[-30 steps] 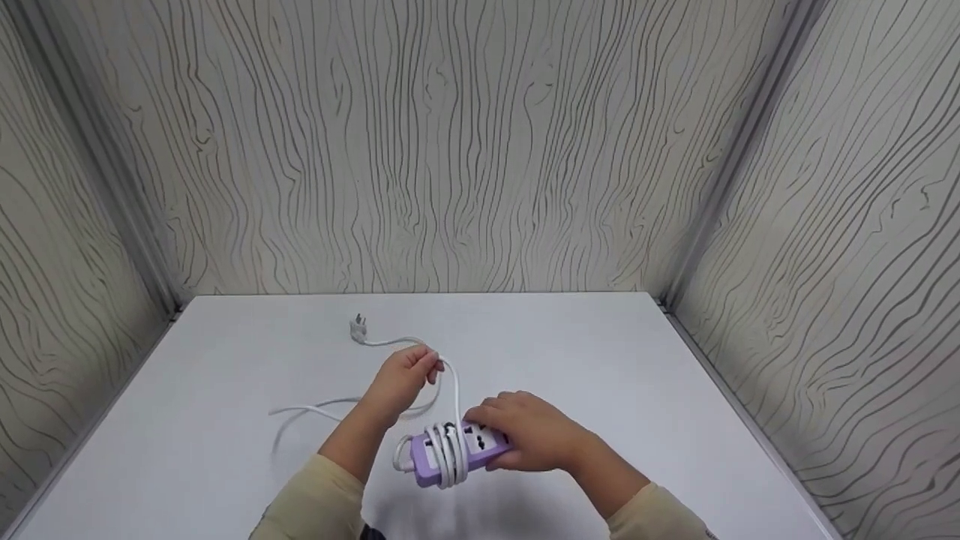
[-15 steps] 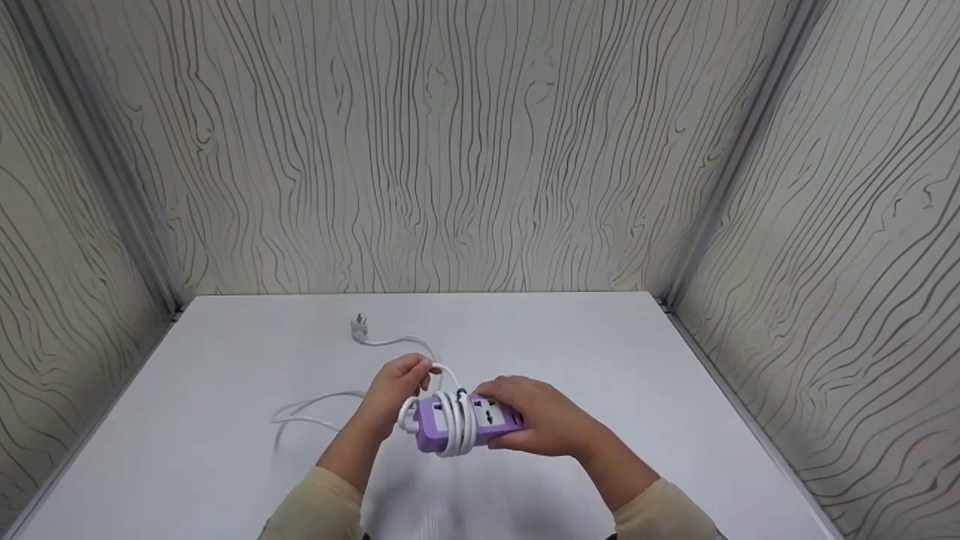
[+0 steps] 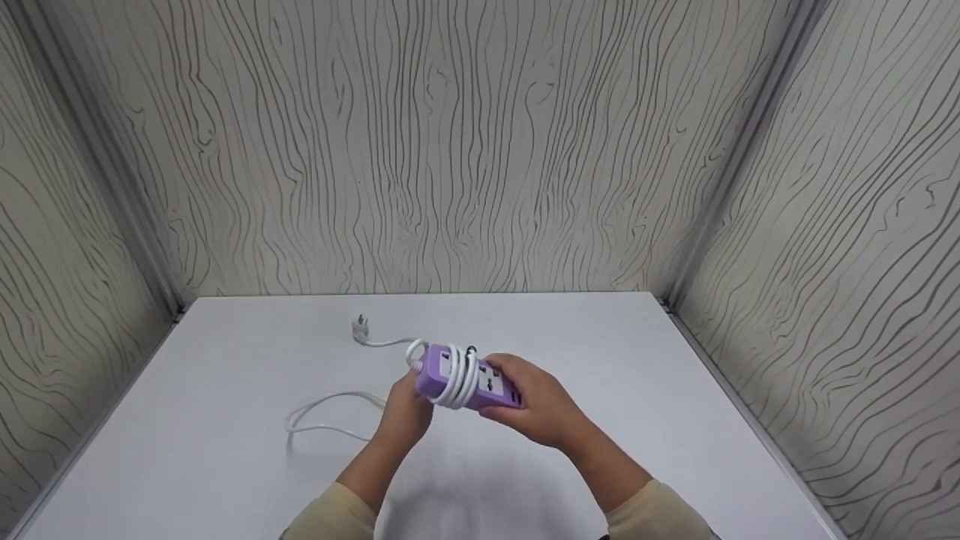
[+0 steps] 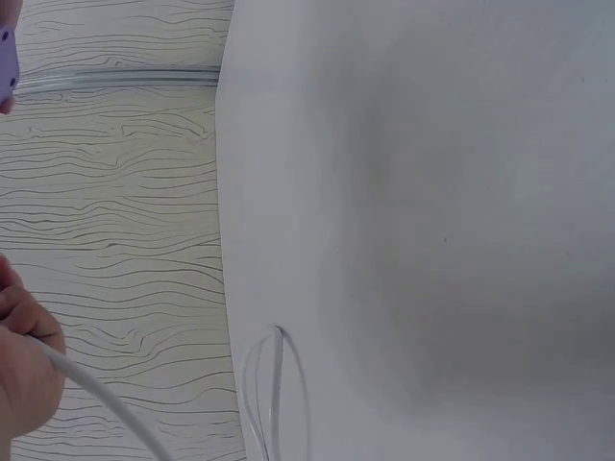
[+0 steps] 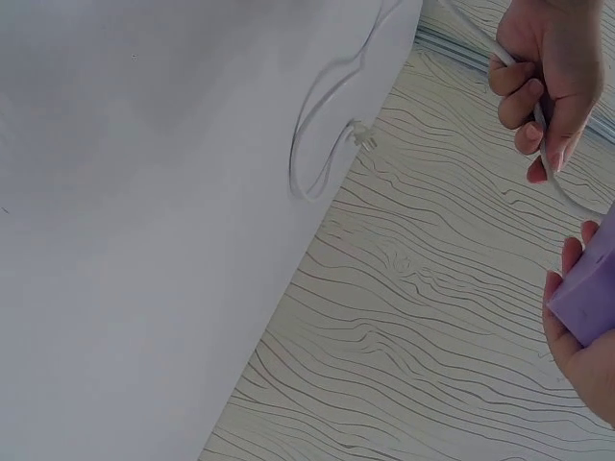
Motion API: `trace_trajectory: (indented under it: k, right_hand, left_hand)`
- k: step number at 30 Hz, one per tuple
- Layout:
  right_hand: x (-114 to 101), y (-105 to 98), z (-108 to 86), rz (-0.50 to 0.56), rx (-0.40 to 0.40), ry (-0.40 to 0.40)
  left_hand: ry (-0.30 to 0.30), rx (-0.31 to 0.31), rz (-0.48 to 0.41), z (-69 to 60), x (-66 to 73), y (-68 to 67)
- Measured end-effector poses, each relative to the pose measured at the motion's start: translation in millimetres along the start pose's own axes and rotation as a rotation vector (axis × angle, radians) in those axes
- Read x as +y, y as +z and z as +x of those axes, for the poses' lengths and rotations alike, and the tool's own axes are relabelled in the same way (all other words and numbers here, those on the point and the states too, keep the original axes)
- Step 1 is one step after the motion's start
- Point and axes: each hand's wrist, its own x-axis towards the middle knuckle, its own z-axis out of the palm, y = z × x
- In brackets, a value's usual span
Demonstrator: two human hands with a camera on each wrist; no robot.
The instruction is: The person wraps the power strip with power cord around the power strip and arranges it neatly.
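My right hand (image 3: 536, 401) grips one end of a purple and white power strip (image 3: 491, 382), raised above the table and tilted. Several turns of its white cord (image 3: 459, 379) wrap round the strip's other half. Below and partly behind that end is my left hand (image 3: 407, 411), its fingers hidden in the head view. In the right wrist view, the left hand (image 5: 557, 67) has curled fingers holding the cord, which runs on to the strip (image 5: 588, 293). The left wrist view also has the cord (image 4: 106, 394) passing out of that hand.
A white table (image 3: 600, 337) lies beneath. The cord's plug (image 3: 361, 328) rests near the back edge, left of the hands. A loose cord loop (image 3: 330, 428) lies further left. Panels with a wood-grain pattern (image 3: 480, 150) enclose the back and sides.
The strip has risen and tipped further in my right hand. My left hand has passed from beyond the strip to beneath its wrapped end, and the loose cord loop has shifted slightly right.
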Motion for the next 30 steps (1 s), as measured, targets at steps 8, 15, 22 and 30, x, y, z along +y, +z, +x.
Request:
trace_trajectory:
  k: [8, 15, 22, 30]
  right_hand:
    - [1, 5, 4.0, -0.026, 0.154, 0.09]
    - [5, 9, 7.2, -0.153, 0.27, 0.116]
    - [12, 13, 11.1, -0.366, 0.372, 0.105]
    - [19, 19, 12.8, -0.508, 0.407, 0.101]
  left_hand:
    - [-0.156, -0.056, -0.129, -0.7, 16.0, 1.5]
    - [-0.199, -0.077, -0.195, -9.9, 26.0, 1.6]
    - [-0.254, -0.117, -0.205, -17.0, 32.2, -1.7]
    - [-0.24, -0.144, -0.127, -22.8, 37.2, -1.1]
